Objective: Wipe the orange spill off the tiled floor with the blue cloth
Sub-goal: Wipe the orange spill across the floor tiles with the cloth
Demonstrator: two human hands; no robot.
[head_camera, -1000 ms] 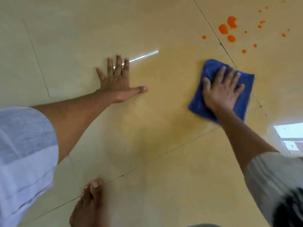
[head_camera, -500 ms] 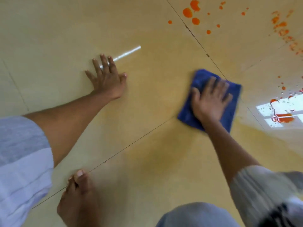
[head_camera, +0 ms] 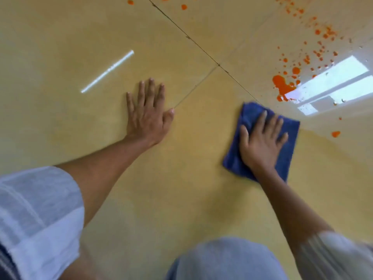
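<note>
Blue cloth (head_camera: pixel 290 138) sits flat under splayed right hand (head_camera: pixel 262 142), orange spill (head_camera: pixel 281 85) just beyond its fingertips; left hand (head_camera: pixel 148 116) flat, bracing on floor (head_camera: pixel 181 199); push forward with even palm pressure.

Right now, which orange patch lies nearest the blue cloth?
The big orange puddle, just beyond the blue cloth under the right hand, beside the window reflection. The other drops are smaller and farther off.
</note>
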